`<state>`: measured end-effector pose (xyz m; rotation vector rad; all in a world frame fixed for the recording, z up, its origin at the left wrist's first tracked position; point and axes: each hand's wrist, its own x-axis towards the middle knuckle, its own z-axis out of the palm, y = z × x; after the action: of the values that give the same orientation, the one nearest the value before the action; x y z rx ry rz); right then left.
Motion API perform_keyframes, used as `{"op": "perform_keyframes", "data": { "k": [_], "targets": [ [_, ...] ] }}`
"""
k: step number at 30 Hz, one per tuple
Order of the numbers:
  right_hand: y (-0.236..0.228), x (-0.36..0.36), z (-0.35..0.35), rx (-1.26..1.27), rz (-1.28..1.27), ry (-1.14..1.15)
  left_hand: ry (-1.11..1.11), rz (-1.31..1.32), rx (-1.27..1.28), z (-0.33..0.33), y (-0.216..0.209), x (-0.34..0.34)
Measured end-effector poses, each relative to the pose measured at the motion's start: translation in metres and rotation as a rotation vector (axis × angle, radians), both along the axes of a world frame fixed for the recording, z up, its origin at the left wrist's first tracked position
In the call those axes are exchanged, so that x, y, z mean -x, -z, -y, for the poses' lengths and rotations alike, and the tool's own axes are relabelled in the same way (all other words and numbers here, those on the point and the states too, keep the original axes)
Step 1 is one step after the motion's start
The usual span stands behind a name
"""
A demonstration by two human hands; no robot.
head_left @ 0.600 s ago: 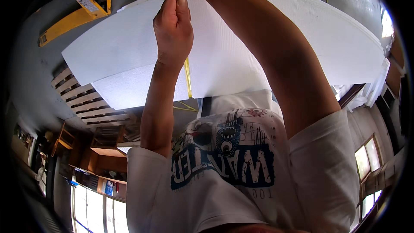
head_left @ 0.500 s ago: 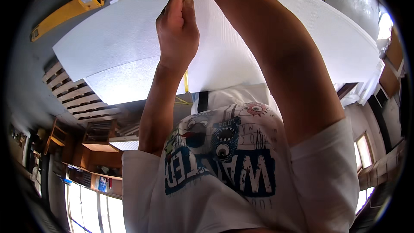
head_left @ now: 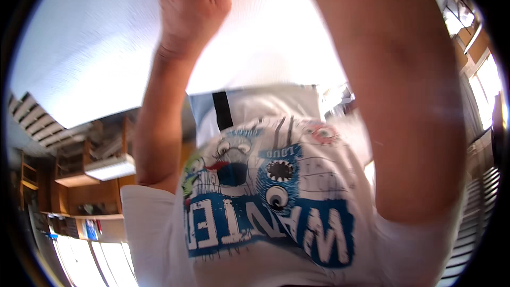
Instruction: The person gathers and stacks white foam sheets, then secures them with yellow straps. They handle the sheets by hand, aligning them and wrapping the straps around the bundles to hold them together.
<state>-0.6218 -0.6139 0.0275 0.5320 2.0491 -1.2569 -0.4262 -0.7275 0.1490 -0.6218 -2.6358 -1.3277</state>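
My left hand [head_left: 194, 5] is raised near the top of the view with its fingers curled. It is pressed against a large white sheet [head_left: 90, 53] that spans the upper part of the picture. The hand is blurred and I cannot see whether anything is in it. My right forearm [head_left: 393, 90] runs up past the top edge, so that hand is out of view. Below both arms is my white shirt with a blue cartoon print [head_left: 265, 202].
Wooden shelves and a slatted panel [head_left: 79, 170] lie at the left. Bright windows show at the lower left [head_left: 101, 255] and along the right rim [head_left: 489, 95].
The view has closed in on my arms and the white sheet. The yellow strip at my left hand and the yellow beam at the upper left are out of sight now.
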Motion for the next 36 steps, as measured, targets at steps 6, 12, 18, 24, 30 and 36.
{"op": "perform_keyframes", "data": {
  "k": [6, 12, 18, 24, 30, 36],
  "targets": [
    [-0.051, -0.024, -0.060, 0.660, 0.036, 0.374, -0.145, 0.080, -0.070, -0.035, -0.013, -0.004],
    [-0.127, -0.066, -0.068, 0.484, -0.469, -0.119, -0.248, 0.479, -0.208, -0.017, -0.020, 0.019],
    [-0.131, -0.081, -0.068, 0.308, -0.786, -0.429, -0.163, 0.374, -0.303, -0.015, -0.057, 0.120],
    [-0.139, -0.067, -0.078, 0.436, -0.345, -0.207, 0.014, -0.025, 0.061, -0.032, -0.033, 0.145],
    [-0.135, -0.063, -0.095, 0.791, -0.101, 0.019, -0.114, 0.234, 0.333, -0.024, -0.069, 0.124],
    [-0.127, -0.065, -0.103, 0.836, -0.180, -0.114, -0.175, 0.622, 0.487, -0.032, -0.073, 0.092]
  ]
}}
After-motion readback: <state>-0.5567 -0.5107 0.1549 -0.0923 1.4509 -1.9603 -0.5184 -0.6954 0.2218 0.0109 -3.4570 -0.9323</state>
